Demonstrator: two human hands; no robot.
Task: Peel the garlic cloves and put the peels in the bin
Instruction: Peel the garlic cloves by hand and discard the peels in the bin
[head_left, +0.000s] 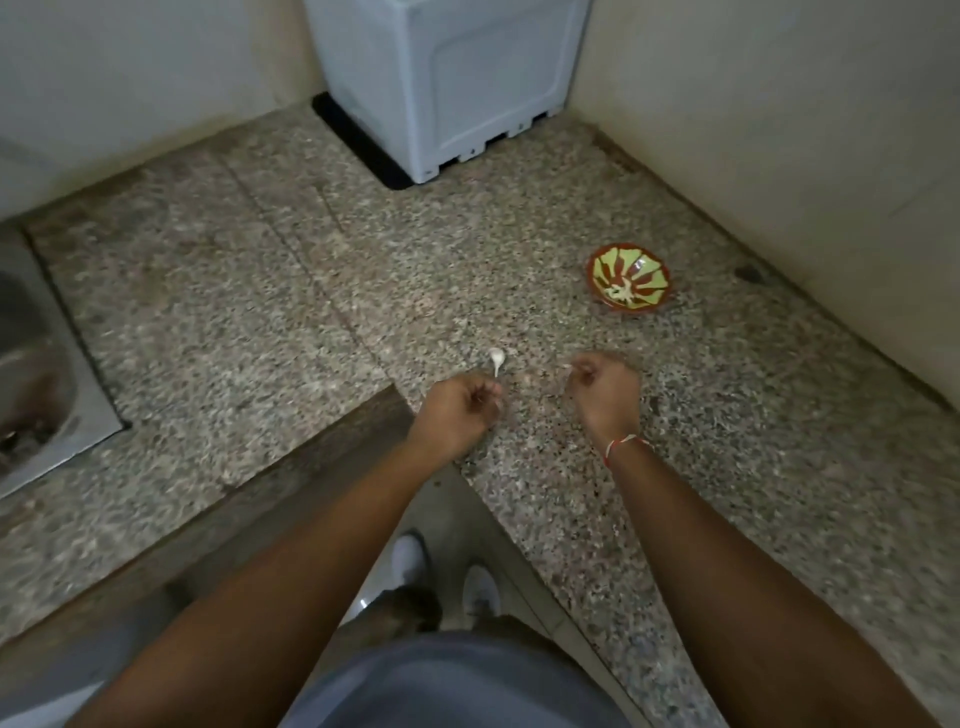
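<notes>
Two hands work above the granite worktop: left hand pinches a garlic clove; right hand is curled, contents indiscernible. Clove: light, firm, papery-skinned; best held at its tapered tip.

Hands: left and right curled above counter | garlic clove just beyond left | patterned bowl farther right
</notes>
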